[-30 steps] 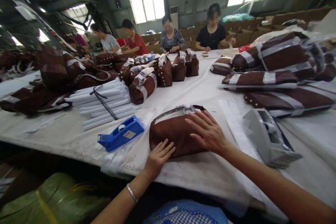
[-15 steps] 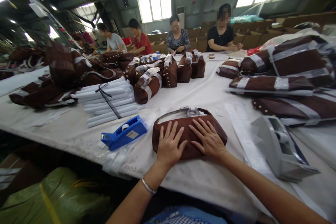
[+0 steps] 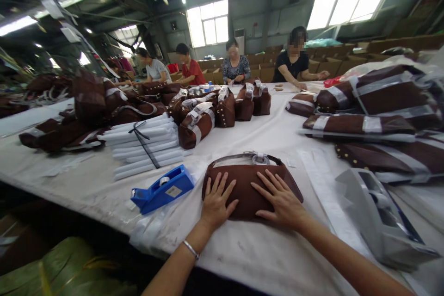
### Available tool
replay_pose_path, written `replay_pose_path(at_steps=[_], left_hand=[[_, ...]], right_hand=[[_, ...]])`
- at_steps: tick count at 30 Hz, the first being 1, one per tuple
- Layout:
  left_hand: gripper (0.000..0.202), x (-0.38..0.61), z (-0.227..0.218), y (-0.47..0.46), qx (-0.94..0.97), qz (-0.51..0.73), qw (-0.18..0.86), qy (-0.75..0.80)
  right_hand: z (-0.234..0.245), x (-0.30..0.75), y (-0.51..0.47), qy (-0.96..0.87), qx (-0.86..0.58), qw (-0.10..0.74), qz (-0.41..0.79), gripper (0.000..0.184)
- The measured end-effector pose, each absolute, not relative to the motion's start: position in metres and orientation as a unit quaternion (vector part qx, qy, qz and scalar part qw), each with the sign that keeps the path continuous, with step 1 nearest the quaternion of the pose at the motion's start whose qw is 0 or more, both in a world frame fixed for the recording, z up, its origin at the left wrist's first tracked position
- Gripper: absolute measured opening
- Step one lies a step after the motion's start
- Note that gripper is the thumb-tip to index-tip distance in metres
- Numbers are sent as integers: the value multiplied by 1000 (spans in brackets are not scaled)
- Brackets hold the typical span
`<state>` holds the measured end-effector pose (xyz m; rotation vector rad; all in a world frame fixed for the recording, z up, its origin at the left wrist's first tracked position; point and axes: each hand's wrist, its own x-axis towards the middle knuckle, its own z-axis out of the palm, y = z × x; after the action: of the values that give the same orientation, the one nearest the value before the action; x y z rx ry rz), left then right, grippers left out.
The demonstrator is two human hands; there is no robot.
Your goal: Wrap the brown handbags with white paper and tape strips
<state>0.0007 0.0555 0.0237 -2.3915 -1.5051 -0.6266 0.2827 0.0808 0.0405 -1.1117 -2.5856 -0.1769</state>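
A brown handbag (image 3: 244, 194) lies on its side on the white-covered table, its strap and a plastic-wrapped ring (image 3: 260, 159) along the far edge. Flat on the bag's left part rests my left hand (image 3: 218, 201), fingers spread, a silver bangle on the wrist. My right hand (image 3: 280, 198) presses on the right part, its fingers also apart. Left of the bag stands a blue tape dispenser (image 3: 163, 189). A larger grey tape dispenser (image 3: 378, 217) is to the right, beyond my right forearm.
Behind the blue dispenser lies a tied stack of white rolls (image 3: 142, 148). Several brown bags (image 3: 197, 125) stand farther back, and wrapped bags (image 3: 360, 125) are piled at right. Co-workers (image 3: 236, 64) work across the table. A green sack (image 3: 65, 268) sits below the table's front edge.
My hands have slid apart toward the bag's two sides, with the fingers still spread on it. The view has tilted up slightly, so the table sits lower. A co-worker's arm has reached down.
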Motion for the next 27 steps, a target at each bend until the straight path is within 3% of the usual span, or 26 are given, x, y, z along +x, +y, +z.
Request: replay_pose_path(at_steps=[7, 12, 16, 18, 22, 27], left_hand=[[64, 36, 56, 58, -810, -224, 123, -528], [63, 47, 32, 58, -829, -255, 138, -479], [66, 44, 15, 59, -825, -262, 122, -485], [67, 44, 13, 60, -824, -272, 105, -486], [65, 44, 13, 60, -820, -280, 75, -493], [72, 40, 13, 62, -830, -253, 92, -488]], right_hand=[[27, 278, 83, -896, -386, 192, -109, 83], [24, 284, 85, -898, -371, 206, -120, 81], [46, 270, 98, -894, -372, 246, -45, 48], [68, 239, 113, -894, -351, 275, 31, 34], [112, 127, 162, -908, -265, 271, 176, 34], [118, -27, 241, -941, -258, 168, 140, 39]])
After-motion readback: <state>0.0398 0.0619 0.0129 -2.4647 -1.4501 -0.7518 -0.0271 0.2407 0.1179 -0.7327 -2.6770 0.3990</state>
